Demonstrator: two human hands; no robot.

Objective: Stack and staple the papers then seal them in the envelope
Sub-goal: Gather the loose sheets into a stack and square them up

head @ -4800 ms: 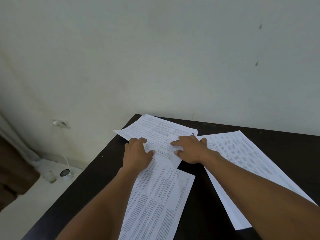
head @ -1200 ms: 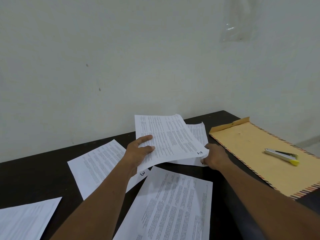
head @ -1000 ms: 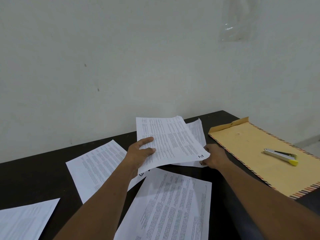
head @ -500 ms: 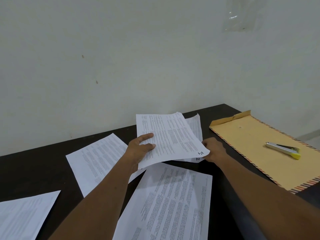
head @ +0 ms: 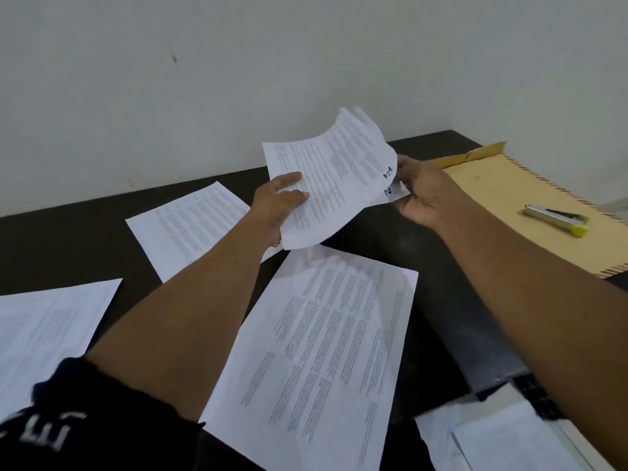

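Left grip (head: pixel 277 207) and right grip (head: pixel 421 192) pinch 2 raised, curling sheets (head: pixel 333 175); loose corners may slip askew, spoiling the stack.

Five-plus sheets (head: pixel 323 334), one envelope (head: pixel 492 185), one stapler (head: pixel 557 220)

The papers (head: pixel 333 175) are showing white under grey print; the envelope (head: pixel 503 190) is wearing tan with a striped edge (red and dark); the stapler (head: pixel 554 219) is gleaming silver, tipped yellow.
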